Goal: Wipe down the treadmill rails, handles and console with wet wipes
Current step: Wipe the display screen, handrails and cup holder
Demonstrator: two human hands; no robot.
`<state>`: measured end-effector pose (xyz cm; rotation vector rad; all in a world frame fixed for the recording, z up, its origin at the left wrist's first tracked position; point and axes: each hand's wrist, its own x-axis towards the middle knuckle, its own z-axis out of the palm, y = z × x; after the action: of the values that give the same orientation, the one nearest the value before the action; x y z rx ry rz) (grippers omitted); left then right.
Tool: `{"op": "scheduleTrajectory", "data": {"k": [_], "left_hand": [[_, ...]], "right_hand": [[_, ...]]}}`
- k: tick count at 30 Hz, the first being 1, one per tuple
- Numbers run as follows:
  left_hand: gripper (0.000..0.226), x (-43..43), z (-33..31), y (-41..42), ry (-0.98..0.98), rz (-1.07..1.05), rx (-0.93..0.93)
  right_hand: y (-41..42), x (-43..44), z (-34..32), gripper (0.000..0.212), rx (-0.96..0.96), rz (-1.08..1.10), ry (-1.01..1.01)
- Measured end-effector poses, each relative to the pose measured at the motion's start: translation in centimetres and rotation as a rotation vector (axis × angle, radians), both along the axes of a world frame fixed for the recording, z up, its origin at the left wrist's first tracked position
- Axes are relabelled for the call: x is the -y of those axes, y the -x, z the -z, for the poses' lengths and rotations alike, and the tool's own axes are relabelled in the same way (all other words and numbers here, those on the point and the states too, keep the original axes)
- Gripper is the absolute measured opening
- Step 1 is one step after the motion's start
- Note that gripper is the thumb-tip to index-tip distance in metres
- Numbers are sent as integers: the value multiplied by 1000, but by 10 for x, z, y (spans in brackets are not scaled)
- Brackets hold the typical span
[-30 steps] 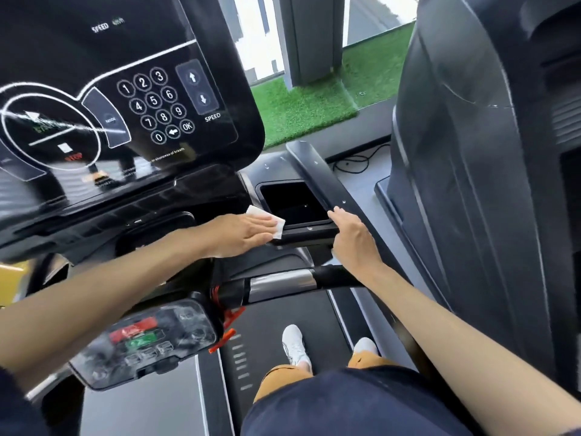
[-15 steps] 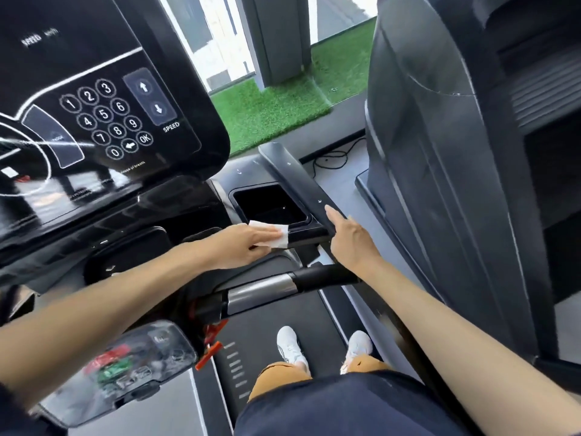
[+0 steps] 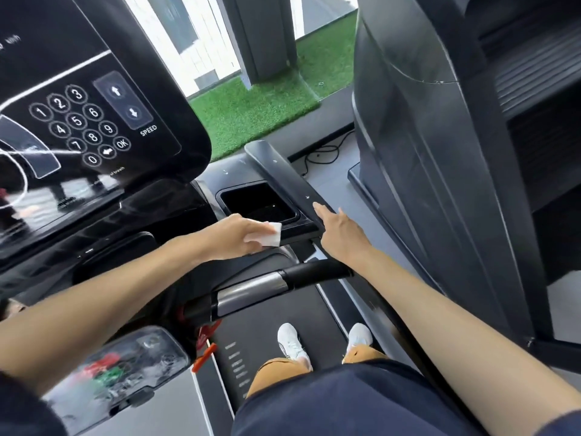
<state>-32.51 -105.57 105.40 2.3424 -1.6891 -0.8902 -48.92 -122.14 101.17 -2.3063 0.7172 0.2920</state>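
I stand on a black treadmill. My left hand holds a folded white wet wipe against the front edge of the console's right cup holder. My right hand rests on the black right side rail beside the holder, its fingers stretched forward along the rail. The glossy console with number keypad and speed arrows fills the upper left. A black and silver handle bar crosses below both wrists.
A neighbouring dark machine stands close on the right. A lower control pod with red and green buttons sits at bottom left, a red safety clip beside it. The belt and my white shoes are below. Green turf and a window lie ahead.
The view has shifted rightward. My left hand with the wipe has stayed along the cup holder's front edge, and my right hand has stretched its fingers further forward on the rail.
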Motion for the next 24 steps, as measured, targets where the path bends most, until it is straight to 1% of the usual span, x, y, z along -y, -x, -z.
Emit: {"op": "scheduleTrajectory", "data": {"k": [3,6,8,10,15,20,23,24], "left_hand": [[50,20,10,13,49,15,-52],[49,-4,6,3,-6,1,-7],[49,-23,-1,-4,-25,-55,7],[50,-19,-1,-5,-16,-93,14],[53,32,18,28,92,-1,-79],[53,13,14,14,65,-25,-48],[50,23,18,24,134,7,-71],[51,30,23,29,129,11,-80]], "right_hand": [[3,-4,-4,69,8,-15,41],[3,-1,-6,74,-16,-25,38],[1,2,-6,77,-22,-16,24],[0,2,-6,77,-23,-2,22],[2,0,-11,73,-46,-10,22],[4,2,-10,76,-26,-51,1],[4,2,-10,77,-31,-45,-5],[3,2,-11,76,-39,-47,-6]]}}
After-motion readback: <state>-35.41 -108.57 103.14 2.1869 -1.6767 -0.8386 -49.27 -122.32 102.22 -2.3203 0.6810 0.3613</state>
